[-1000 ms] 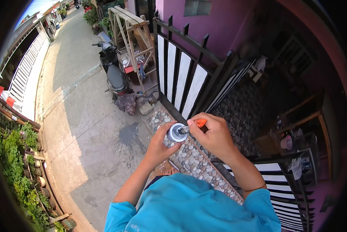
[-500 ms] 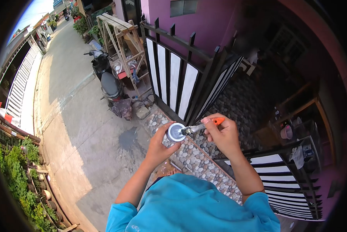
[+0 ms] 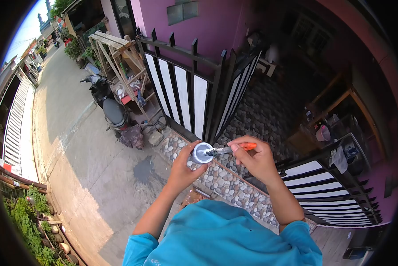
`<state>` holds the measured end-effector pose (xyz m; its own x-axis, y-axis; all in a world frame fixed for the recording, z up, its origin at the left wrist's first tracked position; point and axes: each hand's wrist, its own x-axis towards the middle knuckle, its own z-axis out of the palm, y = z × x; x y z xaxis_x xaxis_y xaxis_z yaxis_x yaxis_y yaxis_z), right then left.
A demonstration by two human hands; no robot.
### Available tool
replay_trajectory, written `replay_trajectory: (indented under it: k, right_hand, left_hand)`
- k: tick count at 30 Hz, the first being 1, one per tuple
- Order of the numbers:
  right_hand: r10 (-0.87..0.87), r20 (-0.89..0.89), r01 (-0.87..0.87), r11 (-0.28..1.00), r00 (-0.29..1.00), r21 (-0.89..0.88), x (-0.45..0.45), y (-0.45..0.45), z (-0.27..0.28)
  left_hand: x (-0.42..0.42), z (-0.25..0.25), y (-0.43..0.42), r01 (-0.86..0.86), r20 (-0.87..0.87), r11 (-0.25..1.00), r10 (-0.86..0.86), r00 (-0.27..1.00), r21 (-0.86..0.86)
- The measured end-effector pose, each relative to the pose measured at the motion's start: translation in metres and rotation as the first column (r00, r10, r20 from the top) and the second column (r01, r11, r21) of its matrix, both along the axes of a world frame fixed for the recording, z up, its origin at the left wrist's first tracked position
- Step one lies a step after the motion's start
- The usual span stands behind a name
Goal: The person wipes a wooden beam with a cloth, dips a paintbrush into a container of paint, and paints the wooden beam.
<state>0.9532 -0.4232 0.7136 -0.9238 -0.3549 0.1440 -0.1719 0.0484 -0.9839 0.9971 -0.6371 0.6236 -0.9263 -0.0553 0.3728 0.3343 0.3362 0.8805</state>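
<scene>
My left hand (image 3: 184, 166) is wrapped round a small white-rimmed paint can (image 3: 196, 153), its opening facing up towards me. Pale paint shows inside. Between the thumb and fingers of my right hand (image 3: 254, 159) is a paintbrush (image 3: 225, 150) with an orange handle. The brush lies nearly level, and its dark, paint-smeared bristles are at the can's mouth, over the right side of the rim. Whether the bristle tips touch the paint inside, I cannot tell.
Ahead stands a black metal gate (image 3: 191, 75) with white panels; another gate leaf (image 3: 314, 181) is at my right. A motor scooter (image 3: 112, 108) is parked near a wooden rack (image 3: 114, 42). Pebbled paving (image 3: 238, 188) runs below my hands, with plants (image 3: 28, 224) at far left.
My view has turned a little to the right, so the gate and scooter sit further left. The brush has tilted to nearly level, its bristles still at the can's mouth.
</scene>
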Motion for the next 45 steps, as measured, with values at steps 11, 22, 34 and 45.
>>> replay_trajectory:
  k: [11, 22, 34, 45]
  right_hand:
    - [-0.125, -0.016, 0.122, 0.985, 0.992, -0.118, 0.019, 0.036, -0.001]
    - [0.012, 0.681, 0.479, 0.701, 0.732, -0.528, 0.011, 0.058, -0.064]
    - [0.133, 0.272, 0.149, 0.576, 0.953, -0.804, -0.015, 0.116, -0.032]
    - [-0.657, -0.428, 0.477, 0.75, 0.621, -0.458, -0.083, 0.237, 0.248]
  left_hand:
    - [-0.013, -0.003, 0.011, 0.082, 0.056, 0.997, -0.081, 0.995, -0.01]
    - [-0.022, 0.006, 0.023, 0.168, 0.073, 0.984, -0.171, 0.983, 0.052]
    - [-0.02, -0.007, 0.033, 0.16, 0.001, 0.953, -0.166, 0.986, 0.259]
    - [0.004, 0.025, 0.015, 0.077, 0.151, 0.989, -0.096, 0.984, 0.127]
